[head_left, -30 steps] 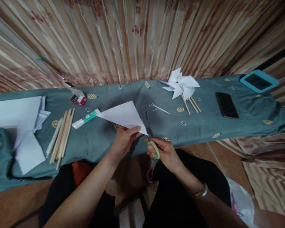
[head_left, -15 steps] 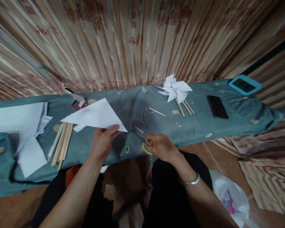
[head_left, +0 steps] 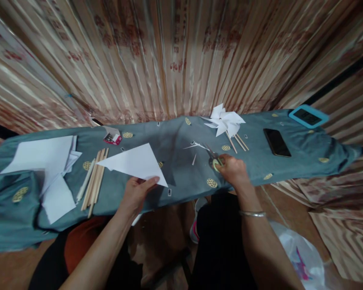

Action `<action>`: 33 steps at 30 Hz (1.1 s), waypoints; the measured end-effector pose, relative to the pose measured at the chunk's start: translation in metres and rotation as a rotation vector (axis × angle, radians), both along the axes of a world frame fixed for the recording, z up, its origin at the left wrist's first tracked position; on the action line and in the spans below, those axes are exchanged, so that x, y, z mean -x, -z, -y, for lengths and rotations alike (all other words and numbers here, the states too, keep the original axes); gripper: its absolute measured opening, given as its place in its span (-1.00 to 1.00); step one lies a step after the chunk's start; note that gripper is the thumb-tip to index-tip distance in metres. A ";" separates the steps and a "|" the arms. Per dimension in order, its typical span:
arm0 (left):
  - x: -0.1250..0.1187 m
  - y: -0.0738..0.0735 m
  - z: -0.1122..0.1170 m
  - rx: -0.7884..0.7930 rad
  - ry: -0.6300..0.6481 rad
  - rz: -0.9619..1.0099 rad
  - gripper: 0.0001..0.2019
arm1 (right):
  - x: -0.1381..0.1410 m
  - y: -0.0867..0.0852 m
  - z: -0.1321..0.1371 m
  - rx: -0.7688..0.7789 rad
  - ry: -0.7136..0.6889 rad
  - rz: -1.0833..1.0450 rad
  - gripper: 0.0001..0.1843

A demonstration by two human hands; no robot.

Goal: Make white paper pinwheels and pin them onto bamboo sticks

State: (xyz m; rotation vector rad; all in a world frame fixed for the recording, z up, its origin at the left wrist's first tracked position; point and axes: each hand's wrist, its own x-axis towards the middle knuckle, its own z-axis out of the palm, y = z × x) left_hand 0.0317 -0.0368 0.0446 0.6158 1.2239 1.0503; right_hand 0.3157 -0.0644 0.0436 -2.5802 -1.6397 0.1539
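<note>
My left hand [head_left: 138,192] pinches the lower right part of a white sheet of paper [head_left: 136,162], folded into a triangle, between thumb and fingers. My right hand [head_left: 233,168] is closed on a pair of scissors [head_left: 215,162] with light green handles, held low over the cloth with the blades pointing up and left. Thin paper scraps [head_left: 194,159] lie on the cloth by the scissors' tips. Beyond my right hand rest white paper pinwheels [head_left: 225,119] on wooden sticks.
A teal cloth [head_left: 184,193] covers the long table. At left lie white paper sheets [head_left: 48,149], several wooden sticks [head_left: 95,181] and a small open red box [head_left: 113,138]. To the right are a black phone [head_left: 276,142] and a blue-framed device [head_left: 309,117]. A plastic bag [head_left: 308,249] sits below.
My right hand has carried the scissors away from the paper, to the right and farther over the cloth. The folded paper stays in my left hand. The view has shifted slightly.
</note>
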 end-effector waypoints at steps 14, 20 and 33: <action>0.015 -0.002 0.027 -0.033 0.412 0.009 -0.71 | 0.007 0.002 -0.003 -0.081 -0.021 0.046 -0.74; 0.019 -0.003 0.035 -0.079 0.544 -0.018 -0.75 | 0.074 0.003 -0.008 -0.344 -0.193 -0.995 -0.59; 0.027 0.004 0.033 -0.092 0.531 -0.045 -0.63 | 0.116 0.012 -0.022 -0.228 -0.206 -1.514 -0.55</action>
